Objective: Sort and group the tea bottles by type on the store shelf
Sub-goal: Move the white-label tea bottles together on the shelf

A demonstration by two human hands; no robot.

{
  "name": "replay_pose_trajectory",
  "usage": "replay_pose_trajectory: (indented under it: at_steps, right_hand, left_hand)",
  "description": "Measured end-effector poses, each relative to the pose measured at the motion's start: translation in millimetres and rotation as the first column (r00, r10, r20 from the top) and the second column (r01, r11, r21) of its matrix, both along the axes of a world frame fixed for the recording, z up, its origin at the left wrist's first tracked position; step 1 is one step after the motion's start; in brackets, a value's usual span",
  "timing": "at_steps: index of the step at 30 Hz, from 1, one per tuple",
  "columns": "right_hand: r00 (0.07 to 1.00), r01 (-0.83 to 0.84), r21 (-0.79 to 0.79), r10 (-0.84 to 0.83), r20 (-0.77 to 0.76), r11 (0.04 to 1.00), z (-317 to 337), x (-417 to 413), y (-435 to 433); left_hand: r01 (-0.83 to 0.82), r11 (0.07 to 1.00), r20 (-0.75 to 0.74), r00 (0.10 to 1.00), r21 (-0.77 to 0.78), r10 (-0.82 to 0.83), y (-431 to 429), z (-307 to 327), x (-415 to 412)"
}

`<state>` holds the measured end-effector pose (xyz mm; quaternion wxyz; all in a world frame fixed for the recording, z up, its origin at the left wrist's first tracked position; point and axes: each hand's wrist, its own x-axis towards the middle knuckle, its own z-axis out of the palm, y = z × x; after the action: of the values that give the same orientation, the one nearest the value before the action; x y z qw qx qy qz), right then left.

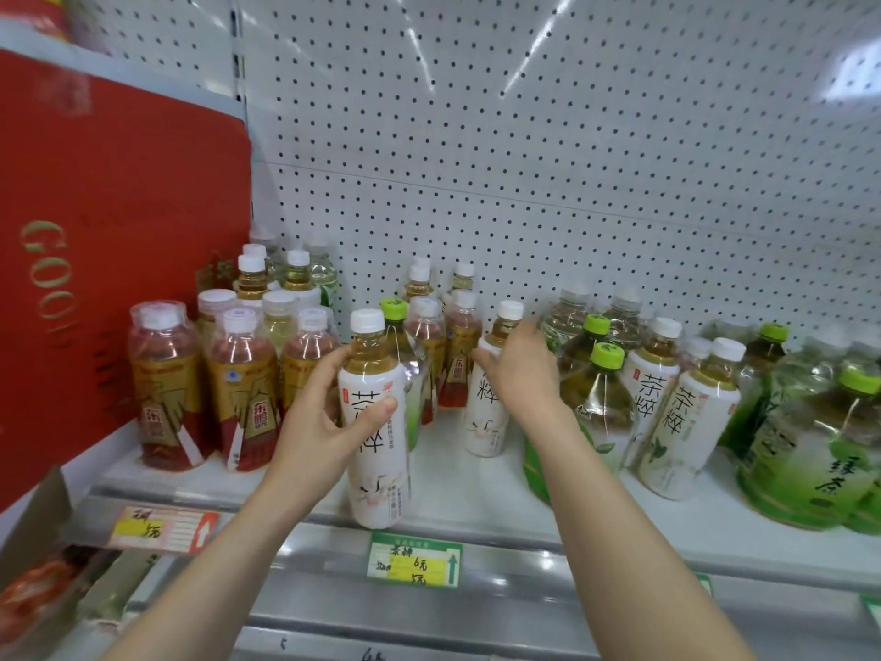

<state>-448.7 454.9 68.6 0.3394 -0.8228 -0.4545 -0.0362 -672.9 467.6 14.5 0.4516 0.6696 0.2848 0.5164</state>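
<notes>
White-label tea bottle (379, 450) is clasped in the left hand (324, 422); the right hand (522, 374) grips a second white-label bottle (486, 422); red-label bottles (243, 398) stand grouped left; green-capped bottles (600, 403) mix with white ones right, unsorted.

white shelf (476, 489) under tea bottles (248, 393)

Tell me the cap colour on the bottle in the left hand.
White. The cap on that bottle shows best in head view.
</notes>
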Motion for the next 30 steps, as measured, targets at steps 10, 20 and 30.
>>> replay_pose_trajectory:
  at_steps: [10,20,30]
  right_hand:
    - [0.998,-0.031,-0.077,0.026,-0.059,0.997,8.5,13.4,29.6]
    - [0.939,-0.337,-0.123,0.324,-0.119,0.933,18.1,13.5,21.1]
    - [0.904,-0.331,0.171,0.364,-0.226,0.928,54.1,22.8,15.7]
  left_hand:
    - [-0.011,1.000,-0.042,0.999,0.000,0.011,5.9,-3.5,-3.6]
    - [-0.029,0.999,-0.077,0.996,0.043,0.033,13.5,-4.9,-2.1]
    - [-0.051,0.999,-0.063,0.997,0.020,0.052,13.8,-5.3,-2.8]
